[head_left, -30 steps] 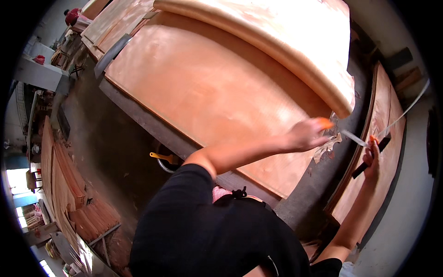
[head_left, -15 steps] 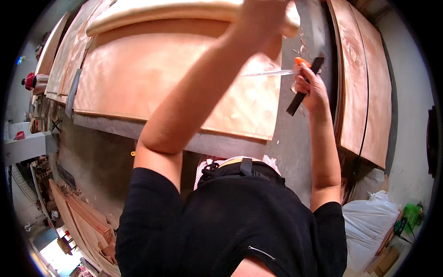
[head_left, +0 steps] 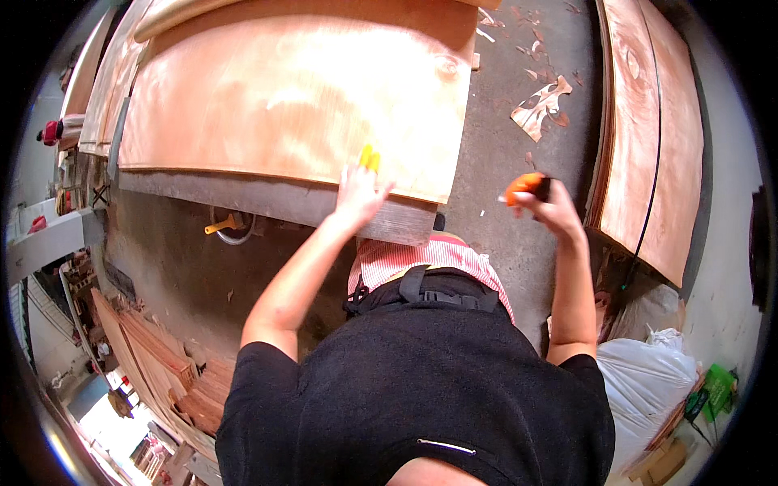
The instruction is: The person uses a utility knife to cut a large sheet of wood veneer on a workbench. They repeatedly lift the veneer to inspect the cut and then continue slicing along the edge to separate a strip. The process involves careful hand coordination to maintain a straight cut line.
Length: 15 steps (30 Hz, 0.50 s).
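Observation:
My left hand (head_left: 362, 194) lies near the front edge of a large pale wood veneer sheet (head_left: 267, 97), with its fingers spread. Yellow covers (head_left: 369, 158) show on two of its fingertips, and nothing is in its grip. Right of the sheet, over the floor, my right hand (head_left: 555, 209) is closed around an orange and black hand tool (head_left: 527, 188). Its kind is hard to make out, since the fingers hide part of it. The sheet rests on a grey-edged bench or stack (head_left: 284, 194).
A rolled sheet (head_left: 174, 20) lies across the far side. Veneer scraps (head_left: 541, 109) litter the floor at right, beside a stack of wood sheets (head_left: 652, 121). Under the bench edge is a yellow-handled brush (head_left: 223, 224). A white sack (head_left: 648, 389) stands at lower right. Another person (head_left: 61, 131) is at far left.
My left hand has come back from the far right to the sheet's front edge. My right hand has lowered; the black bar and pale strip no longer show in full.

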Available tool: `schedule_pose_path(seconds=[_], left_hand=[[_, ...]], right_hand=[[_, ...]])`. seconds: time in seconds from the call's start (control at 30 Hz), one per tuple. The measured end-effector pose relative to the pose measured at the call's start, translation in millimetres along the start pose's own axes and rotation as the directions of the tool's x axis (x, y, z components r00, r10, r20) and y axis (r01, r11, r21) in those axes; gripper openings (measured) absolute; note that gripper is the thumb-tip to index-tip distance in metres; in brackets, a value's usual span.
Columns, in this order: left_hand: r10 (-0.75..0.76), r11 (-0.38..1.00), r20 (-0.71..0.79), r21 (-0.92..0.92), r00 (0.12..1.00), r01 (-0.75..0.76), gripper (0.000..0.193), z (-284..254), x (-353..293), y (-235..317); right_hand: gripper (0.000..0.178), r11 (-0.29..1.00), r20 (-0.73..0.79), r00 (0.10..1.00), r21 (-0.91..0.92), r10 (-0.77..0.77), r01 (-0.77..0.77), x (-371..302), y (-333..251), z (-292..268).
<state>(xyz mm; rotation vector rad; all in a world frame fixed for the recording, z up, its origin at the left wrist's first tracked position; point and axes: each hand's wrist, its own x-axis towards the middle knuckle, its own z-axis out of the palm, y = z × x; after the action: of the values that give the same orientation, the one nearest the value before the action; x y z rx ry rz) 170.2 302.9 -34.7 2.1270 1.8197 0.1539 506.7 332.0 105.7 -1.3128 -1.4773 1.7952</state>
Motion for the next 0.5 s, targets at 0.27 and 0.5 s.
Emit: schedule_pose_path(seconds=[0.27,0.5], left_hand=[[0.011,0.992,-0.067,0.129,0.998,-0.003,0.075,42.6,-35.7,20.1],[0.010,0.999,-0.071,0.047,0.997,-0.007,0.071,37.5,-41.2,21.4]], right_hand=[[0.017,0.968,0.313,0.921,0.020,0.231,-0.249,76.4,92.8,76.5],[0.029,0.984,0.305,0.935,-0.060,0.180,-0.169,120.0,117.4,101.0]])
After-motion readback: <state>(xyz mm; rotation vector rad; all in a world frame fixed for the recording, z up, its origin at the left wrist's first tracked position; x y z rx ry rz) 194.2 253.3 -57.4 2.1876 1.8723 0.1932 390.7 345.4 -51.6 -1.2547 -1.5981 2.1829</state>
